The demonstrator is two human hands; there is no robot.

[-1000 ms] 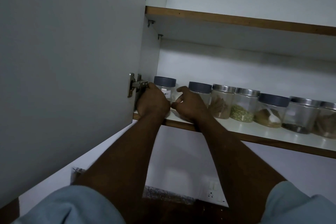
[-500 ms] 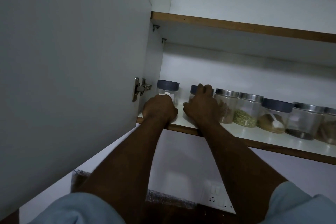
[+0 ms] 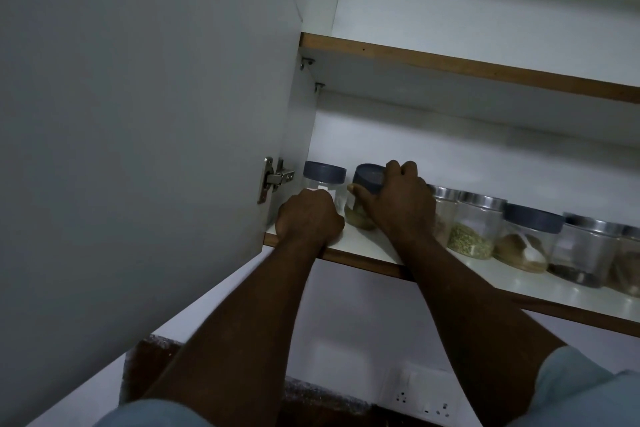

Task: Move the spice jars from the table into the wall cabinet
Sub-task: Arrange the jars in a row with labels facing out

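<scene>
Head cam: both arms up into open white wall cabinet (image 3: 485,156), lower shelf w/ brown front edge (image 3: 363,258). Left hand (image 3: 308,218) curled into loose fist at base of leftmost clear plastic jar w/ grey-blue lid (image 3: 325,180), jar upright next to cabinet side wall, near door hinge (image 3: 273,178). Can't tell if fingers actually clamp it, they're hidden behind knuckles. Right hand (image 3: 394,204) wrapped over 2nd clear jar w/ grey-blue lid, brownish spice inside (image 3: 367,198), fingers on lid top, thumb on left side. Jar tilted slightly, base on shelf. Rest of row to the right: steel-lid jar w/ green spice (image 3: 474,229), more jars beyond, all upright, touching or nearly so.
</scene>
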